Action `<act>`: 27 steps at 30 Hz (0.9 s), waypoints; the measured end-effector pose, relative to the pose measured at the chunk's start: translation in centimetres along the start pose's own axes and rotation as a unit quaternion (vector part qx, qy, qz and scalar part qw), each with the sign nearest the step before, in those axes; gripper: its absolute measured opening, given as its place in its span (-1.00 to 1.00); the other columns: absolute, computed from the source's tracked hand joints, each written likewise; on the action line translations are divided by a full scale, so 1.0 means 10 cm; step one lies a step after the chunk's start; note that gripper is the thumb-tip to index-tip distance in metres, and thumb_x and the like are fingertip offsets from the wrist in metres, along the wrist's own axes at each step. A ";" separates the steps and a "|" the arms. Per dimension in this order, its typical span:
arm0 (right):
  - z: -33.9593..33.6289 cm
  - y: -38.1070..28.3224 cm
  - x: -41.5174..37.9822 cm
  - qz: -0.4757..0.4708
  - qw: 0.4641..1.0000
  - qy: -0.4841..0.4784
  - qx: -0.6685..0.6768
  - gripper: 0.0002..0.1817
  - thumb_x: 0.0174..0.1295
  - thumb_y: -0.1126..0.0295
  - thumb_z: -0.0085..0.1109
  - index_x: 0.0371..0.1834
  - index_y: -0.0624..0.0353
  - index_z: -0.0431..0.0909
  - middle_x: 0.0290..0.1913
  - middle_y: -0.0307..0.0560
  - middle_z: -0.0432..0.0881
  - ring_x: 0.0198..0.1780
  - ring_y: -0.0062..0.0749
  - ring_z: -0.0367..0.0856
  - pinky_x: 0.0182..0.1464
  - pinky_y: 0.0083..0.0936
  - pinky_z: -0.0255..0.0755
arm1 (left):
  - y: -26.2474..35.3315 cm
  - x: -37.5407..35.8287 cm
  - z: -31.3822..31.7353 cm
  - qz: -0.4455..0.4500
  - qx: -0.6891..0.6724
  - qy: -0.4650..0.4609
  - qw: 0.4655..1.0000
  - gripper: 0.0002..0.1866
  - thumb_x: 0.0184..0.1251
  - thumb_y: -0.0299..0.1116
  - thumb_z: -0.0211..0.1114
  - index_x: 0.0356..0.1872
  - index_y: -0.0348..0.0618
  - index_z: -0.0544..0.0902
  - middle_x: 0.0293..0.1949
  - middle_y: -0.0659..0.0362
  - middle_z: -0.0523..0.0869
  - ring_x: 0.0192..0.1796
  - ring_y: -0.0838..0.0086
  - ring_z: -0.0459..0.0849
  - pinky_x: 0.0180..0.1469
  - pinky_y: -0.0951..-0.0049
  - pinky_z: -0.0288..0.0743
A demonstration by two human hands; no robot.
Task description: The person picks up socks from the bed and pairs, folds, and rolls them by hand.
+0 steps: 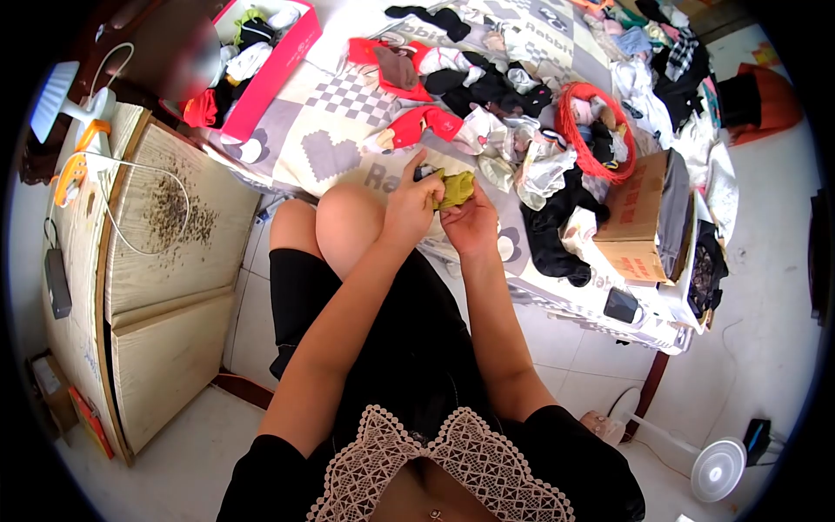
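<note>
In front of my knees, at the edge of the bed, both hands hold a bunched yellow-green cloth that looks like a sock (456,190). My left hand (410,200) is closed around its left end, where a small dark patch shows by the fingers. The fingers of my right hand (472,223) pinch the cloth from the right and below. Just beyond my hands lie a red garment (417,127) and a pale, clear plastic bag (546,172).
A pink box (280,65) of rolled clothes stands at the back left. Piled clothes, a red woven basket (571,139) and a cardboard box (633,219) cover the bed's right side. A phone (621,304) lies near its edge. A wooden cabinet (174,348) stands left.
</note>
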State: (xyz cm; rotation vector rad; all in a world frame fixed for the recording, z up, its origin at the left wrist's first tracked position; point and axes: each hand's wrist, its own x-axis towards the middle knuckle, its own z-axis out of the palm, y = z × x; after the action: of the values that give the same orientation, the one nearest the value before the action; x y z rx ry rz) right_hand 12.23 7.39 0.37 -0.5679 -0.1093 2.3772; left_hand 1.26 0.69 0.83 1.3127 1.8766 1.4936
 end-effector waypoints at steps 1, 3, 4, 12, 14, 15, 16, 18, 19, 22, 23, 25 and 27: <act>-0.01 0.00 0.00 0.004 1.000 -0.002 -0.009 -0.80 0.32 0.26 -0.07 -0.15 0.11 0.46 -0.18 -0.25 0.57 -0.29 -0.57 0.47 -0.43 -0.68 0.25 | -0.02 0.00 0.02 -0.016 0.001 0.006 1.000 -0.83 0.13 -0.66 -0.01 -0.43 -0.15 0.51 0.13 -0.09 0.44 0.17 0.03 0.44 -0.08 0.31 0.41; 0.02 0.07 -0.02 -0.047 0.998 0.009 -0.051 -0.82 0.31 0.27 -0.05 -0.16 0.10 0.46 -0.19 -0.26 0.56 -0.28 -0.58 0.46 -0.40 -0.67 0.26 | -0.06 0.02 0.05 -0.015 -0.013 0.014 1.000 -0.87 0.14 -0.62 0.02 -0.40 -0.16 0.51 0.02 -0.05 0.48 0.11 0.07 0.46 -0.08 0.32 0.39; 0.06 0.11 -0.04 -0.098 0.991 0.021 -0.093 -0.83 0.31 0.27 -0.02 -0.17 0.09 0.46 -0.20 -0.27 0.56 -0.27 -0.58 0.46 -0.37 -0.67 0.27 | -0.09 0.02 0.06 -0.014 -0.028 0.023 0.999 -0.91 0.15 -0.57 0.05 -0.38 -0.17 0.50 -0.09 -0.01 0.52 0.05 0.11 0.48 -0.08 0.34 0.36; 0.09 0.10 -0.07 -0.181 0.935 -0.001 -0.305 -0.85 0.30 0.29 0.04 -0.22 0.11 0.49 -0.31 -0.31 0.55 -0.29 -0.66 0.46 -0.22 -0.68 0.30 | -0.25 0.03 0.08 -0.089 -0.155 -0.095 0.979 -0.85 0.17 -0.40 0.14 -0.28 -0.22 0.47 -0.23 0.05 0.40 -0.09 0.29 0.35 -0.03 0.38 0.26; 0.06 0.11 -0.08 -0.176 0.939 -0.003 -0.297 -0.85 0.30 0.30 0.04 -0.23 0.13 0.50 -0.33 -0.31 0.55 -0.30 -0.67 0.46 -0.20 -0.68 0.31 | -0.23 0.03 0.06 -0.095 -0.183 -0.109 0.972 -0.84 0.16 -0.41 0.15 -0.26 -0.22 0.47 -0.22 0.05 0.41 -0.07 0.28 0.35 -0.02 0.36 0.26; 0.07 0.13 -0.09 -0.188 0.904 0.000 -0.384 -0.86 0.29 0.34 0.04 -0.24 0.17 0.50 -0.34 -0.30 0.54 -0.31 -0.65 0.45 -0.21 -0.67 0.31 | -0.22 0.02 0.07 -0.105 -0.159 -0.104 0.976 -0.84 0.13 -0.42 0.16 -0.26 -0.21 0.47 -0.24 0.05 0.42 -0.07 0.28 0.33 -0.01 0.35 0.25; 0.07 0.15 -0.10 -0.200 0.861 0.003 -0.468 -0.86 0.29 0.37 0.04 -0.24 0.21 0.50 -0.35 -0.29 0.53 -0.32 -0.64 0.44 -0.22 -0.66 0.32 | -0.21 0.01 0.07 -0.114 -0.134 -0.099 0.979 -0.83 0.11 -0.43 0.17 -0.26 -0.20 0.48 -0.25 0.06 0.43 -0.07 0.27 0.32 0.01 0.34 0.25; 0.07 0.20 -0.09 -0.215 0.819 0.014 -0.532 -0.86 0.26 0.39 0.06 -0.24 0.24 0.51 -0.37 -0.24 0.53 -0.33 -0.60 0.44 -0.24 -0.63 0.33 | -0.22 0.01 0.08 -0.092 -0.120 -0.093 0.984 -0.83 0.09 -0.44 0.18 -0.27 -0.19 0.48 -0.26 0.05 0.43 -0.07 0.25 0.32 0.02 0.34 0.24; 0.07 0.21 -0.09 -0.228 0.772 0.023 -0.592 -0.86 0.24 0.41 0.07 -0.24 0.26 0.51 -0.38 -0.20 0.54 -0.33 -0.56 0.45 -0.26 -0.60 0.34 | -0.24 0.02 0.10 -0.069 -0.106 -0.086 0.988 -0.82 0.06 -0.45 0.19 -0.28 -0.19 0.47 -0.27 0.05 0.44 -0.07 0.23 0.31 0.03 0.33 0.24; 0.14 0.25 -0.17 -0.250 0.694 0.009 -0.676 -0.90 0.27 0.48 0.02 -0.27 0.29 0.47 -0.39 -0.30 0.50 -0.34 -0.69 0.37 -0.22 -0.73 0.28 | -0.35 0.01 0.10 -0.098 -0.118 -0.105 0.982 -0.76 -0.02 -0.42 0.28 -0.28 -0.15 0.47 -0.11 -0.09 0.35 -0.08 0.05 0.39 0.01 0.28 0.36; 0.17 0.28 -0.23 -0.285 0.640 -0.006 -0.714 -0.91 0.25 0.48 0.05 -0.28 0.29 0.49 -0.39 -0.30 0.50 -0.34 -0.71 0.36 -0.23 -0.74 0.28 | -0.38 0.00 0.11 -0.097 -0.116 -0.104 0.983 -0.76 -0.02 -0.42 0.28 -0.28 -0.15 0.47 -0.11 -0.09 0.35 -0.08 0.05 0.39 0.01 0.28 0.36; 0.14 0.35 -0.26 -0.261 0.686 0.021 -0.679 -0.90 0.24 0.47 0.07 -0.29 0.29 0.50 -0.40 -0.30 0.50 -0.35 -0.71 0.36 -0.24 -0.74 0.29 | -0.40 -0.04 0.13 -0.057 -0.047 -0.078 0.994 -0.78 -0.01 -0.43 0.27 -0.30 -0.13 0.48 -0.08 -0.13 0.33 -0.09 0.00 0.39 0.00 0.26 0.37; 0.05 0.40 -0.18 -0.255 0.774 0.050 -0.578 -0.87 0.23 0.43 0.11 -0.30 0.30 0.52 -0.43 -0.31 0.51 -0.37 -0.70 0.38 -0.26 -0.74 0.31 | -0.38 -0.07 0.19 -0.076 -0.044 -0.057 0.995 -0.81 0.01 -0.45 0.23 -0.30 -0.16 0.49 -0.14 -0.08 0.38 -0.05 0.03 0.34 0.00 0.26 0.32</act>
State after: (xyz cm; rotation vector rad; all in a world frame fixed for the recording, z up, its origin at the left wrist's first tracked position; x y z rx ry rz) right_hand 10.83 3.25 0.60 -1.0255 -1.5356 1.4981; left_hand 1.50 1.11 -3.40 1.1628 1.7760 1.3776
